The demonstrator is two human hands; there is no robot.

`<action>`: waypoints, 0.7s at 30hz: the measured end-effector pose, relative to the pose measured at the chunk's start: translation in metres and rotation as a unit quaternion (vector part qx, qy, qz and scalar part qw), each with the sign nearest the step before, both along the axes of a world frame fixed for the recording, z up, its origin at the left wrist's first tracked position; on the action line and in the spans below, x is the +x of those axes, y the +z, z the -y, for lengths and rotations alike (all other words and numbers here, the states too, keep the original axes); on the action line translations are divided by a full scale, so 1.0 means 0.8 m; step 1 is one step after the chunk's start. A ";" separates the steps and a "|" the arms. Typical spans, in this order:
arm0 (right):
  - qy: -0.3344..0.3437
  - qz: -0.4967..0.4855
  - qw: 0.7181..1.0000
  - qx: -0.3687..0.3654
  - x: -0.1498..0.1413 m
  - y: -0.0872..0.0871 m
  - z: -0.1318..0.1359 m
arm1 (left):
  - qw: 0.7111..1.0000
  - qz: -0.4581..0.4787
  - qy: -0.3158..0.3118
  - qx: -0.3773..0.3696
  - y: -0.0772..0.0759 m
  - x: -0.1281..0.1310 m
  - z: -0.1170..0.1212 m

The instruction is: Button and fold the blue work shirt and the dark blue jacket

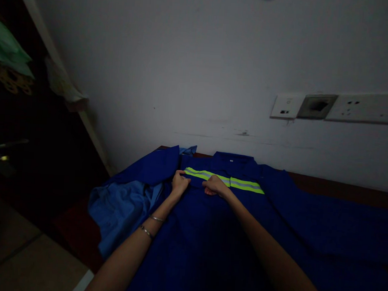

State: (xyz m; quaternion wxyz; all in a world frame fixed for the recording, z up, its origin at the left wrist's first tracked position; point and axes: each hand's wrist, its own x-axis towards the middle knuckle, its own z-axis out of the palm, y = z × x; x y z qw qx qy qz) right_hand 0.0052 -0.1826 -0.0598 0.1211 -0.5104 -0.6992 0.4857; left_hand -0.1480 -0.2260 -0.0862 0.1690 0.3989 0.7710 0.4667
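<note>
A dark blue work jacket (196, 230) lies spread out, its collar (234, 164) towards the wall. Across its chest runs a yellow-green and grey reflective strip (247, 185). My left hand (180, 183) is closed on the jacket cloth at the strip's left end, thumb towards the right. My right hand (214, 185) is curled closed on the cloth just below the strip, near the middle of the chest. Between the two hands is a short stretch of the jacket. One sleeve (338, 222) extends to the right.
A lighter blue cloth (123, 205) hangs at the table's left edge. Behind the dark red-brown table (314, 182) rises a white wall (172, 73) with sockets (366, 108). On the left is a dark door with a handle (8, 145); green cloth (6, 41) hangs there.
</note>
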 end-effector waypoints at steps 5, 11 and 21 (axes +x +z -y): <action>-0.003 0.016 1.000 0.016 -0.004 0.004 0.000 | 0.995 0.075 -0.020 0.056 0.016 0.011 0.006; 0.004 -0.016 0.998 0.060 -0.005 0.002 0.003 | 0.973 0.177 -0.092 0.114 0.028 0.023 0.015; 0.031 -0.055 0.990 0.127 0.003 0.000 0.007 | 0.918 0.330 -0.115 0.185 0.039 0.030 0.024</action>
